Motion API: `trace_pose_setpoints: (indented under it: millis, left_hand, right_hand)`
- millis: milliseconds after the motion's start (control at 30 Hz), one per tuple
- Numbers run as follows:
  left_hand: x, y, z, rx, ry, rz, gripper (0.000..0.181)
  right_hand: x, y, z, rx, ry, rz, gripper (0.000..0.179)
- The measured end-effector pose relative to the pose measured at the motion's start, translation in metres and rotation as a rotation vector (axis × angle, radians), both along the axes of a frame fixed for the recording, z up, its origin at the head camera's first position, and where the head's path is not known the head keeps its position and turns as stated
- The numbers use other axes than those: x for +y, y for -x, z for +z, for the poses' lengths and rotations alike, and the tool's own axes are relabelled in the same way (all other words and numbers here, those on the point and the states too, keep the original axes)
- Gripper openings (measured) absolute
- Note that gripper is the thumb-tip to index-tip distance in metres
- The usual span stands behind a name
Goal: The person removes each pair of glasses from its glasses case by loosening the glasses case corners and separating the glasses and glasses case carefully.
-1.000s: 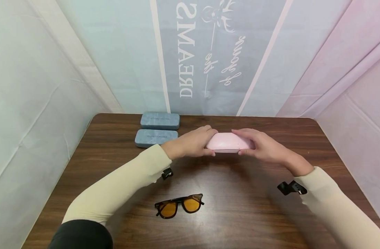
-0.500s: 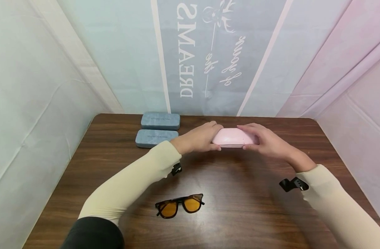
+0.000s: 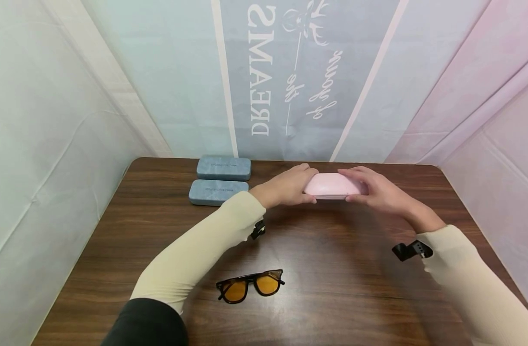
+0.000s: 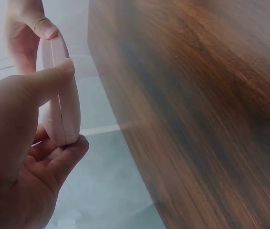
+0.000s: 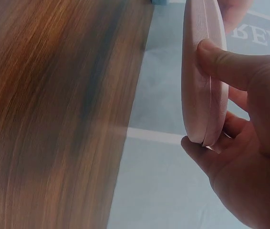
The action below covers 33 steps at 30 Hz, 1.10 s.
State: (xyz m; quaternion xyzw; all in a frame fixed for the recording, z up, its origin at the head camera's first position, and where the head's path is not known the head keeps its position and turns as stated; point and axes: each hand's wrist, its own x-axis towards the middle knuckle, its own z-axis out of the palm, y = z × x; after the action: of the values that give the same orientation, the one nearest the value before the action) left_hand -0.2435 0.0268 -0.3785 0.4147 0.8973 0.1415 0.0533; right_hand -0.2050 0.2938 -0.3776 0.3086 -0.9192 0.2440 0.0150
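Note:
Between my two hands is a closed pink glasses case [image 3: 333,186], held level toward the back of the table. My left hand [image 3: 287,186] grips its left end, thumb along the front edge. At the other end my right hand [image 3: 379,192] grips it the same way. Both wrist views show the seam of the pink case [image 4: 62,107] pressed together, with a thumb lying over or beside it. A shadow falls on the wood below the case, which appears raised off the table. Nearer to me lie black-framed sunglasses [image 3: 251,285] with amber lenses.
Two blue-grey glasses cases, the rear one [image 3: 224,168] and the front one [image 3: 219,192], lie at the table's back left, close to my left forearm. The brown wooden table [image 3: 324,288] ends at a printed curtain [image 3: 190,86] behind. Pale cloth hangs on both sides.
Both hands have carried the pink glasses case to the right and slightly farther back. The sunglasses and the blue-grey cases have stayed in place.

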Motion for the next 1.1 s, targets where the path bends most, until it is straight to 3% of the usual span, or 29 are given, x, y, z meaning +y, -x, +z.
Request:
trace_pose_setpoints:
  millis: [200,567,833,1100]
  left_hand:
    - [0.007,0.007,-0.001,0.01,0.004,0.004,0.061]
    - [0.023,0.02,-0.009,0.023,0.026,0.02,0.064]
    - [0.034,0.025,-0.015,-0.014,-0.002,0.084,0.06]
    - [0.047,0.03,-0.025,-0.029,0.032,0.151,0.072]
  right_hand:
    - [0.005,0.006,0.0,-0.003,-0.004,-0.011,0.068]
    - [0.017,0.017,-0.003,-0.085,0.001,-0.072,0.07]
    - [0.026,0.029,-0.011,-0.11,0.0,-0.105,0.069]
    - [0.034,0.039,-0.021,-0.139,0.022,-0.115,0.067]
